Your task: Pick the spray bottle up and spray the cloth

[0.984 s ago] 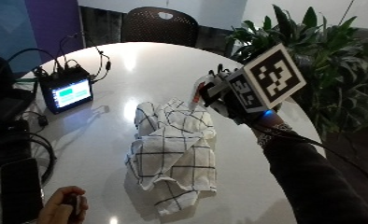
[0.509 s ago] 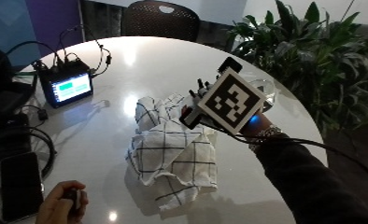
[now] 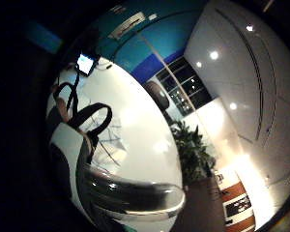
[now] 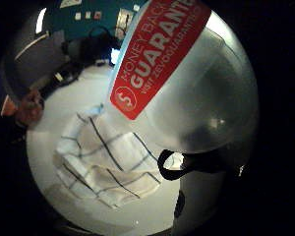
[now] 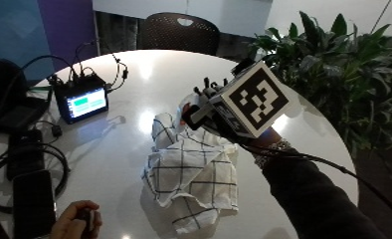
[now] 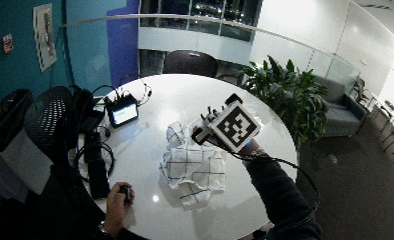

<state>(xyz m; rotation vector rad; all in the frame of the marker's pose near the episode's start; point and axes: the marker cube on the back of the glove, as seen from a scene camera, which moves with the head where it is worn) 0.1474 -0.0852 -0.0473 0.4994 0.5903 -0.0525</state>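
R hand (image 5: pixel 206 107) raised above the table (image 5: pixel 149 74), palm facing down toward the cloth (image 5: pixel 193 174). Spray bottle (image 4: pixel 187 83) sits against the palm: thumb-side palm view shows its clear body w/ a red label filling much of the frame. Outside view shows only a sliver of red/white at the hand's front, rest hidden by the glove rig. Fingers look wrapped round the bottle, though the fingertips themselves are covered in every view. Which way the nozzle points: can't tell.

Little-finger palm view shows a shiny curved part right at the palm (not clear what), then table surface running out to its round edge, none of the label.

Arm: dark sleeve (image 5: pixel 315 194) comes in from the person's R side, forearm angled up, wrist over the cloth's R edge.

Just below the grip: cloth, white w/ dark grid lines, crumpled, lying flat on the table; thumb-side view shows it under the bottle's base, apart from it. Bare table all round the cloth; table edge close behind the wrist side.

Left of grip, near table edge: bare hand (image 5: pixel 77 224) resting on the table, holding a small dark item.

Farther L: small screen (image 5: pixel 83 102) w/ cables, lit.

Beyond: chair (image 5: pixel 179 32) at the far rim; plant (image 5: pixel 335 64) off the table, R of the grip.
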